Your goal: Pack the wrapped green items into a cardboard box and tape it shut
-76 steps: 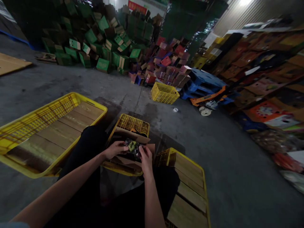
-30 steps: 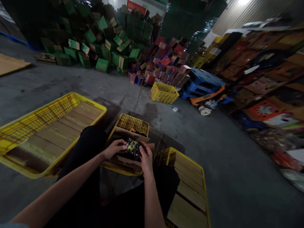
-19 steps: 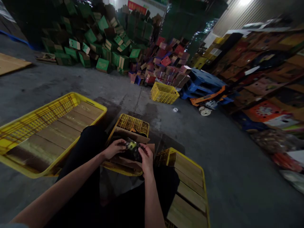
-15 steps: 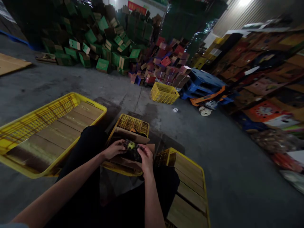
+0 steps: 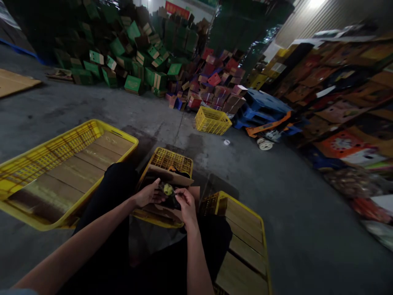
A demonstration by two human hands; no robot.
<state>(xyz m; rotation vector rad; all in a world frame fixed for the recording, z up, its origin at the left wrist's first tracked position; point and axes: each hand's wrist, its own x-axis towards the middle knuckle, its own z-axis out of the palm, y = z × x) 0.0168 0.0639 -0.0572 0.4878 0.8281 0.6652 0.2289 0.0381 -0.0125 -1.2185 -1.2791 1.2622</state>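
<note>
Holds a small yellow-green thing (image 5: 168,189), apparently film-wrapped, between a cupping left hand (image 5: 150,193) and a fingertip-pinching right hand (image 5: 186,205), above an open carton (image 5: 172,175) at a yellow crate (image 5: 159,220). Seems to be working at the wrapping; calls next, probably, for a light, steady grip. Works low over a grey floor (image 5: 291,196), between a left crate (image 5: 50,153) and a right crate (image 5: 267,254), facing heaped green boxes (image 5: 133,84) and red boxes (image 5: 214,78) in a dim warehouse.

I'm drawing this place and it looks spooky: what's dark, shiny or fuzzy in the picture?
Head view: dim overall, with one bright lamp glaring at the top right; head view: shiny glints on the plastic wrap behind; head view: the orange box at right looks smeared; head view: the small yellow-green thing by both hands is too dim for fine detail.
</note>
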